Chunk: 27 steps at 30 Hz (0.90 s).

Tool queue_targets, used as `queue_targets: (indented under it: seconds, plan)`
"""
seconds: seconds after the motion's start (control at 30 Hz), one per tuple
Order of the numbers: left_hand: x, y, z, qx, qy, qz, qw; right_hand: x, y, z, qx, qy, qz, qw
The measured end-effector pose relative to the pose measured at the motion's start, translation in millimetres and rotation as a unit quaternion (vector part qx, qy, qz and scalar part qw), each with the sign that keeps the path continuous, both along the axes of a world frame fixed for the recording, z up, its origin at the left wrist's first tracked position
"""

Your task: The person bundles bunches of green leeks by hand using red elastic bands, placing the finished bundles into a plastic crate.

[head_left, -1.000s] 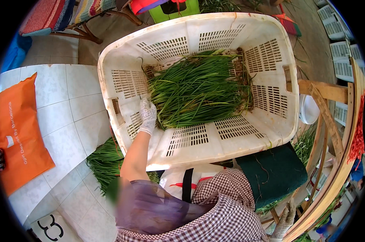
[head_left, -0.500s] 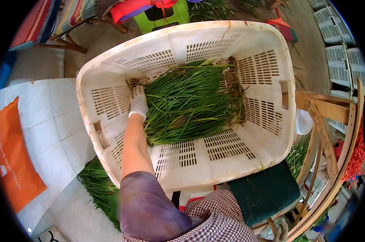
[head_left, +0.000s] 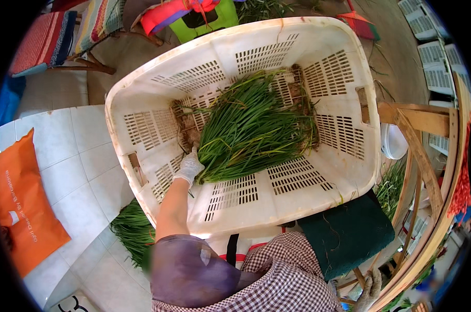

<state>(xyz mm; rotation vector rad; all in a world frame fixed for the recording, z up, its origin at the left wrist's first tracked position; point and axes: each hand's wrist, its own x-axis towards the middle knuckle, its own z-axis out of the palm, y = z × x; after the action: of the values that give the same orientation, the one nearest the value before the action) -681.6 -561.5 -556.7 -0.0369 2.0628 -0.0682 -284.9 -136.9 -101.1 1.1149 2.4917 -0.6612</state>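
Observation:
My left hand [head_left: 189, 167], in a whitish glove, reaches into a large white slatted plastic crate [head_left: 226, 221]. Its fingers curl at the near left end of a thick pile of long green chives [head_left: 256, 127], where the stalks draw together. The fingertips are partly hidden against the leaves. The chives lie across the crate's bottom, leaves fanned and somewhat tangled. Soil and root bits [head_left: 186, 127] show on the bottom along the left, with more at the right end. My right hand is not in the picture.
More chives [head_left: 134, 229] lie outside the crate at left. An orange bag [head_left: 24, 203] rests on white tiles. Right of the crate stand a wooden chair [head_left: 417, 117] and a white bucket [head_left: 394, 141]. A dark green cushion [head_left: 350, 234] and a grey glove-like item [head_left: 370, 291] are nearby.
My left hand has come nearer to me along the crate's left side, its fingers going from stretched to curled. The chives' left edge has drawn inward, baring soil on the bottom.

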Motion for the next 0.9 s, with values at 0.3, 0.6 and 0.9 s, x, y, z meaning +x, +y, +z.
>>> queue_targets:
  seconds: [0.3, 0.6, 0.9]
  plan:
    - [-102, 31, 117, 0.19, 0.054, -0.026, 0.98, -67, 7, 21, 0.013, 0.142, -0.073, 0.987]
    - [23, 103, 81, 0.364, -0.315, 0.648, 0.59, -230, -49, -109, -0.329, 0.105, 0.018, 0.938]
    - [96, 206, 193, 0.4, -0.101, 0.629, 0.659, -256, -99, -250, -0.423, 0.005, -0.145, 0.895]
